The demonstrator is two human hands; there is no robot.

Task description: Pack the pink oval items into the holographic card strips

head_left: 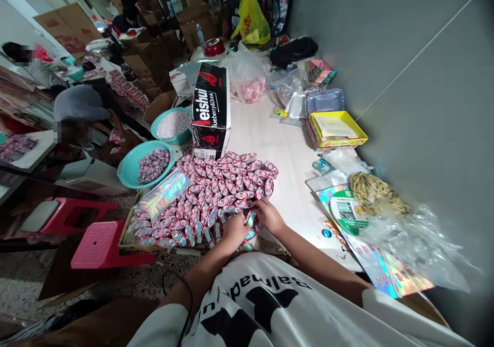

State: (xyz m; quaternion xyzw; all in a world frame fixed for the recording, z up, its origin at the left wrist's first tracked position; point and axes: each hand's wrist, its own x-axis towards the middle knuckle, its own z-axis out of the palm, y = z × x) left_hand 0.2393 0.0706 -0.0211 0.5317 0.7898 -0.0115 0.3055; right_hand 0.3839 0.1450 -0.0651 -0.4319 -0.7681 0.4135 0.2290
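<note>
A big spread of small pink-and-silver foil packets (216, 187) covers the near end of the white table (285, 151). My left hand (233, 229) and my right hand (267, 214) sit close together at the pile's near edge, fingers curled around a shiny packet (251, 218) between them. A holographic foil sheet (164, 193) lies on the pile's left side.
A black drink carton (211, 111) stands behind the pile. Two teal bowls (133, 169) hold packets and white beads. A yellow tray (337, 129), rubber bands (372, 192) and plastic bags lie along the right wall. Pink stools (98, 244) are on the floor; other people work at left and back.
</note>
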